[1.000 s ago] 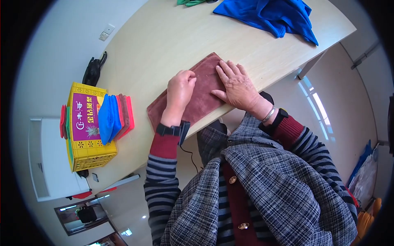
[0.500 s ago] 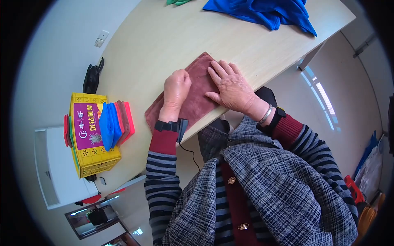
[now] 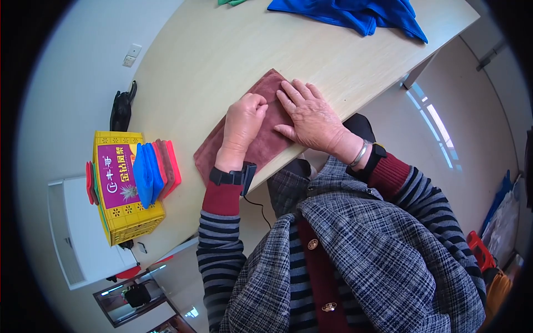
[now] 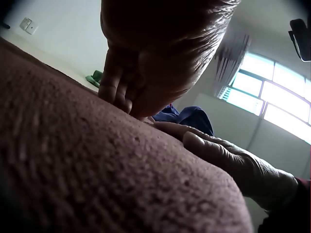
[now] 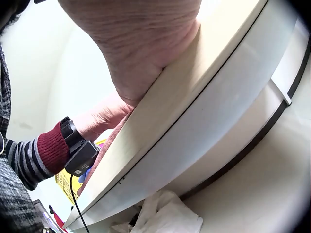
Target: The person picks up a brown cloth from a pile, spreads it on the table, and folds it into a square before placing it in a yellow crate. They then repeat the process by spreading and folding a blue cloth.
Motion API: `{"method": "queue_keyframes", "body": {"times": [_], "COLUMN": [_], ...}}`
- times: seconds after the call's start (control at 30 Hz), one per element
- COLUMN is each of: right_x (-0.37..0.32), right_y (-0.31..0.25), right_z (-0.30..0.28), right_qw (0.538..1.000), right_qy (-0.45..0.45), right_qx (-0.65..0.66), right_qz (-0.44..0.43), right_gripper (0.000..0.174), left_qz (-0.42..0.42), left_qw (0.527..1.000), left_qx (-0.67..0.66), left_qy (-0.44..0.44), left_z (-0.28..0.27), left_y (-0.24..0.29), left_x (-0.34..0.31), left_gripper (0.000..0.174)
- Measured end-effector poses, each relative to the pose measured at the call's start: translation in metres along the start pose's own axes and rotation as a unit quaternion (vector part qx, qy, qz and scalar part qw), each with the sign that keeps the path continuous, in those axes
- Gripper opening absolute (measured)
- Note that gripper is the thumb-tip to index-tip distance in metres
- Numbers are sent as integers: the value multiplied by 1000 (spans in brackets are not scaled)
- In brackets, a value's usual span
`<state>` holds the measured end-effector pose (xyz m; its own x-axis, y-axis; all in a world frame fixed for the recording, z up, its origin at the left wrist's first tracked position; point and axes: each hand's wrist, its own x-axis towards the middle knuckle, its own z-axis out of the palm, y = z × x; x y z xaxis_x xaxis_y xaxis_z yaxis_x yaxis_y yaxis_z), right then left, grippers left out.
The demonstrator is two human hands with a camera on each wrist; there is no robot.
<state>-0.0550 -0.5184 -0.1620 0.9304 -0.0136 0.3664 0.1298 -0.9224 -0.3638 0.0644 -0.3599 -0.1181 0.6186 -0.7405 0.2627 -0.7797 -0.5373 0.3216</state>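
One cloth (image 3: 272, 119) lies on the table (image 3: 194, 66), the right hand (image 3: 314, 119) spread on it, the left hand (image 3: 243, 126) curled against it; whether pinching, I cannot tell.

Has left hand (image 3: 243, 125) and right hand (image 3: 315, 119) on the near cloth (image 3: 265, 141) upon the table (image 3: 205, 72). Has the crate (image 3: 116, 186) left of that, the far cloth (image 3: 355, 14) behind and right.
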Motion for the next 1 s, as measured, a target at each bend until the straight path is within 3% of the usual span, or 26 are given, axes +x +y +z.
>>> {"method": "queue_keyframes", "body": {"times": [0.13, 0.3, 0.33, 0.4, 0.43, 0.5, 0.53, 0.6, 0.73, 0.8, 0.87, 0.9, 0.93, 0.97, 1.0], "right_x": [0, 3, 0, -1, 2, 5, 4, 2, 2, 4, 3, 3, 6, 6, 4], "right_y": [-1, -2, -2, -2, -2, -2, -2, -3, -4, -5, -6, -5, -4, -7, -9], "right_z": [-2, -6, -7, -6, -7, -7, -6, -4, 2, 0, -2, -2, -2, -1, -1], "right_qw": [1000, 1000, 1000, 1000, 1000, 1000, 1000, 1000, 1000, 1000, 999, 999, 999, 999, 999], "right_qy": [-6, -17, -19, -28, -27, -22, -23, -28, -10, -13, -25, -24, -20, -18, -28], "right_qx": [3, 4, 5, 3, 0, -3, -4, -5, -16, -19, -19, -22, -25, -27, -20], "right_qz": [3, 5, 6, 7, 4, 0, 2, -8, -4, 0, -10, -3, -1, 0, -18], "right_gripper": [77, 77, 77, 77, 77, 77, 77, 77, 76, 74, 74, 72, 71, 69, 69], "left_qz": [30, 31, -44, -195, -195, -240, -262, -274, -300, -362, -506, -518, -506, -466, -396], "left_qw": [995, 993, 999, 964, 965, 922, 893, 878, 885, 860, 772, 763, 851, 876, 839], "left_qx": [94, 107, 10, -179, -177, -303, -366, -390, -343, -346, -377, -379, -134, 121, 367], "left_qy": [-10, 28, 13, -17, -13, 5, 14, 41, 95, 96, 74, 81, 43, -6, -64], "left_z": [4, 7, 3, -8, -18, -48, -62, -89, -122, -122, -106, -91, -74, -61, -53], "left_y": [2, -11, -14, -21, -21, -7, 1, 9, 16, 12, -7, -13, -21, -19, -13], "left_x": [2, 4, 2, -6, -9, -28, -44, -86, -208, -282, -359, -392, -423, -449, -479], "left_gripper": [11, 9, 7, 8, 8, 6, 5, 8, 17, 18, 14, 14, 12, 11, 9]}}
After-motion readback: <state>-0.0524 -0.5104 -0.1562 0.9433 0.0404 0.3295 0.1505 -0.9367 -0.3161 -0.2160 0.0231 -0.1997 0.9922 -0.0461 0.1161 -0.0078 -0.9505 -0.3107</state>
